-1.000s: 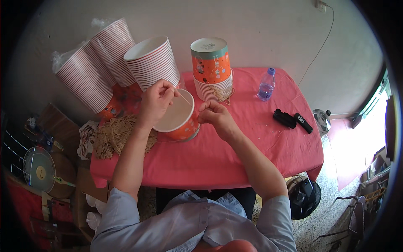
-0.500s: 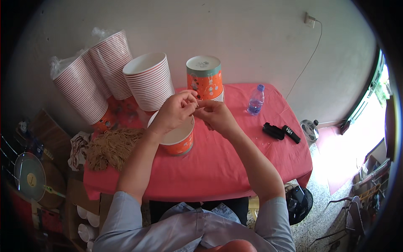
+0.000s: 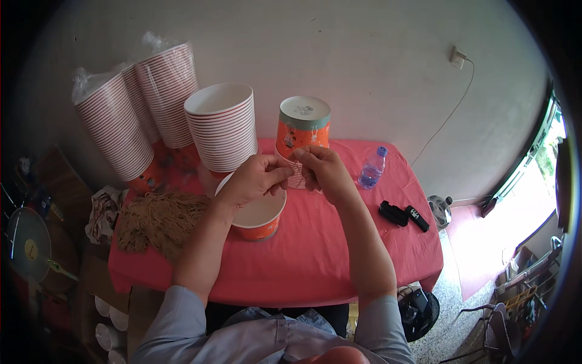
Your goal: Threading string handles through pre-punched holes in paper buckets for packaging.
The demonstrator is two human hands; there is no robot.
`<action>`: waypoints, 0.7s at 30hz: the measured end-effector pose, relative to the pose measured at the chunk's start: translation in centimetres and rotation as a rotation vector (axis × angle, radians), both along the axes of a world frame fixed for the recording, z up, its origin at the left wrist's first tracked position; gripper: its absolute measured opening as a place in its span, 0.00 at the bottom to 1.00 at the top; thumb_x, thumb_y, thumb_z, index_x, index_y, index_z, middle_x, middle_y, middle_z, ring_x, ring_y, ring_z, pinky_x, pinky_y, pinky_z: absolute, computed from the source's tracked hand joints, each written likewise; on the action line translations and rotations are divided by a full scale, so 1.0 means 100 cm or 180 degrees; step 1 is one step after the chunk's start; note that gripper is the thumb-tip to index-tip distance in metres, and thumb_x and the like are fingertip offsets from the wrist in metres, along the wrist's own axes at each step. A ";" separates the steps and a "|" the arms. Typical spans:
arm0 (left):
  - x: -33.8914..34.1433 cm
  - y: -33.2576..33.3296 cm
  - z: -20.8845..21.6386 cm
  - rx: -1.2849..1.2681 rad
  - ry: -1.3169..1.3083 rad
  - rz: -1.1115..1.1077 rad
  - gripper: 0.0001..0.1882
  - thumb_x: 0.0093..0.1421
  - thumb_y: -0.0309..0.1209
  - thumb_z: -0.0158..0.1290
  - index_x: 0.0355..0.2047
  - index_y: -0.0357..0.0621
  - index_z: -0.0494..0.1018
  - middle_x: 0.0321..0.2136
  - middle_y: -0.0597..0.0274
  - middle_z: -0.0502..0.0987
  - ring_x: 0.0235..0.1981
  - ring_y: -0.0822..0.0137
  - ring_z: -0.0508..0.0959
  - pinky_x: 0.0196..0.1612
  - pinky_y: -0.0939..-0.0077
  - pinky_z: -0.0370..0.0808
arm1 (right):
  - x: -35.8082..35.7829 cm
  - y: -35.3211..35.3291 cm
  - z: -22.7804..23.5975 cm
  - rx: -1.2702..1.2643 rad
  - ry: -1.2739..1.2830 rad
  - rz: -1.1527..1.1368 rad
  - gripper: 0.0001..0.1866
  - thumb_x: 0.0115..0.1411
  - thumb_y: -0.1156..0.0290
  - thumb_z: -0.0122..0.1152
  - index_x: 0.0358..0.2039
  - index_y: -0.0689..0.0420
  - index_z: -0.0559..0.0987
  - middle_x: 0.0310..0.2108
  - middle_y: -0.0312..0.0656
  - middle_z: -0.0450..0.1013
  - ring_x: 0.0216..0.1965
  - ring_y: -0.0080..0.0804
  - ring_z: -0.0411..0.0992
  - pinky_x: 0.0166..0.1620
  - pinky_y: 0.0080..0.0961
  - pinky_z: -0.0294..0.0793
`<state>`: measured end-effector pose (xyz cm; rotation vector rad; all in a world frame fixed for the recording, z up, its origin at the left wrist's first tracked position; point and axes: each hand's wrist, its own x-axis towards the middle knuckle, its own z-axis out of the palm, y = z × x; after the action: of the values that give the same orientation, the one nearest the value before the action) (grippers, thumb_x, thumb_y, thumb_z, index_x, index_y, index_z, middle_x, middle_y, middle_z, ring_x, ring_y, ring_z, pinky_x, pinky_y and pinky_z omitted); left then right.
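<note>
My left hand (image 3: 254, 182) is raised above an open paper bucket (image 3: 257, 231), white inside and orange outside. Its fingertips are pinched together. Close by on the right, my right hand (image 3: 325, 171) also pinches, fingers curled inward and a small gap from the left. Whatever lies between the fingertips is too small to make out. Behind the hands, an orange and green paper bucket (image 3: 304, 128) sits upside down on more nested buckets. Left of my left forearm lies a loose heap of tan cords (image 3: 160, 223).
Tall stacks of nested buckets (image 3: 221, 130) stand at the back left, some wrapped in plastic (image 3: 115, 124). On the red tablecloth (image 3: 315, 261) at the right are a water bottle (image 3: 372, 168) and two black objects (image 3: 394, 213). A wall rises behind the table.
My hands have drawn apart; before, their fingertips met above the bucket's back rim. The whole view has shifted slightly, and the bucket and heap keep their places on the table.
</note>
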<state>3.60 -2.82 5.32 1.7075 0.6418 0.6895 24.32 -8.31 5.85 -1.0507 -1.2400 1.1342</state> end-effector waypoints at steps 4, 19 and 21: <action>0.000 -0.006 0.010 0.0126 -0.0060 0.0193 0.11 0.73 0.35 0.58 0.44 0.39 0.81 0.25 0.72 0.77 0.24 0.82 0.74 0.28 0.83 0.70 | 0.009 0.002 0.003 -0.0168 -0.0185 0.0002 0.17 0.75 0.60 0.58 0.49 0.61 0.83 0.18 0.31 0.66 0.15 0.18 0.63 0.20 0.20 0.63; 0.004 -0.025 0.014 0.0739 0.0892 -0.0054 0.13 0.71 0.33 0.56 0.43 0.34 0.82 0.26 0.67 0.80 0.29 0.78 0.76 0.35 0.76 0.74 | 0.011 -0.018 0.021 0.0052 0.0571 0.0513 0.15 0.69 0.77 0.61 0.55 0.59 0.81 0.28 0.33 0.74 0.19 0.15 0.61 0.23 0.18 0.57; 0.005 -0.027 0.014 0.0648 0.0883 -0.0168 0.13 0.71 0.33 0.56 0.43 0.33 0.82 0.27 0.67 0.80 0.29 0.77 0.76 0.36 0.76 0.74 | 0.011 -0.013 0.017 0.0078 0.0604 0.0287 0.14 0.69 0.77 0.61 0.55 0.59 0.82 0.30 0.33 0.76 0.19 0.15 0.61 0.23 0.17 0.56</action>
<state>4.10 -5.50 6.73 2.0235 0.7347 0.4973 25.42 -9.62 7.57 -0.8549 -1.1564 1.2545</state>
